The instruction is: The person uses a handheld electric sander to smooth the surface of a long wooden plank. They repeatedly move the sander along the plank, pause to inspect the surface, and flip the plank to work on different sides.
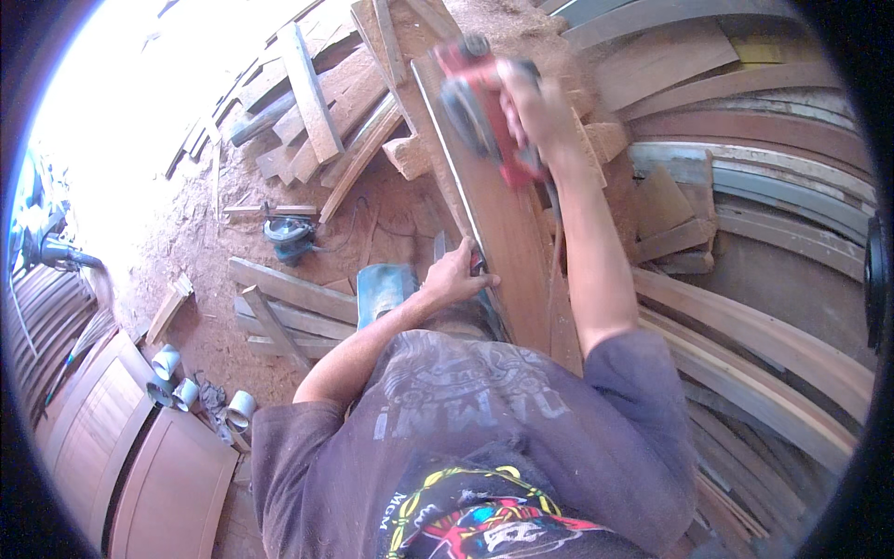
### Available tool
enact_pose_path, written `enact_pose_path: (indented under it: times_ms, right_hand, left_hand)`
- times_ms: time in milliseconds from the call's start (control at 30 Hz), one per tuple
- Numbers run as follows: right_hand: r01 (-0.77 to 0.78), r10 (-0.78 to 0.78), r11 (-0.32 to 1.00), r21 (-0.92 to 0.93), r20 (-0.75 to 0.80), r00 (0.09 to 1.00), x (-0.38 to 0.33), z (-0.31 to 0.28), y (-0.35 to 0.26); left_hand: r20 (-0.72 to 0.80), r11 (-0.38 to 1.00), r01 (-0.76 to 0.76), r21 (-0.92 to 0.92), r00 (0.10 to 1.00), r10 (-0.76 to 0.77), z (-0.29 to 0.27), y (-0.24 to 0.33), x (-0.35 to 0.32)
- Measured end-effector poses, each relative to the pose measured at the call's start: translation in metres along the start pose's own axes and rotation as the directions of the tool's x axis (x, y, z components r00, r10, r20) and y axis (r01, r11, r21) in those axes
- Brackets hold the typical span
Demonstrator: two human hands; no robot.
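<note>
A long brown wooden board (494, 200) runs away from my body, with a pale strip along its left edge. My right hand (535, 107) is wrapped round a red and black handheld power tool (510, 154) over the far part of the board. Motion blurs the tool, and a round, disc-like part shows on its left side. My left hand (453, 274) grips the board's left edge nearer my body. Something small and dark shows by those fingers; I cannot make out what it is. A cord trails from the tool beside my right forearm.
Offcuts (312, 102) lie piled on the sawdust-covered ground at the far left. A teal power tool (291, 235) sits left of the board. Small cans (240, 408) and panels (172, 475) are at the lower left. Long planks (754, 326) are stacked along the right.
</note>
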State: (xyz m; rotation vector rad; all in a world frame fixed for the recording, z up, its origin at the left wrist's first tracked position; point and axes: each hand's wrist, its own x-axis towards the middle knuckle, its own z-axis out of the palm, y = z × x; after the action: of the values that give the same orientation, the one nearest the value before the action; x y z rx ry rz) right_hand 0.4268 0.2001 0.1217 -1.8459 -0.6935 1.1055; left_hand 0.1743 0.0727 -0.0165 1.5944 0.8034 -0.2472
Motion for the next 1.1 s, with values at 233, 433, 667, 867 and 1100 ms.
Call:
enact_pose_path:
  times_ms: [233,433,667,867,1100]
  right_hand:
    - [0.057,-0.057,0.998,0.008,-0.021,0.998,0.055,0.017,-0.017]
    - [0.077,-0.079,0.994,-0.077,-0.019,0.997,-0.083,-0.003,0.035]
    - [-0.115,0.123,0.991,0.07,-0.109,0.986,-0.359,-0.073,0.145]
    - [-0.269,0.301,0.951,0.152,-0.257,0.918,-0.568,-0.125,0.236]
    - [-0.377,0.434,0.899,0.224,-0.331,0.838,-0.714,-0.146,0.312]
  left_hand:
    - [-0.058,0.999,0.008,-0.048,0.998,-0.011,0.004,0.007,-0.009]
    - [-0.187,0.997,-0.021,-0.079,0.982,0.006,0.011,-0.006,-0.019]
    - [-0.073,0.991,-0.03,-0.13,0.997,0.021,0.056,-0.045,-0.076]
    - [0.137,0.972,0.086,-0.217,0.989,-0.057,0.163,-0.022,-0.137]
    - [0.156,0.908,0.074,-0.413,0.988,-0.009,0.257,-0.036,-0.154]
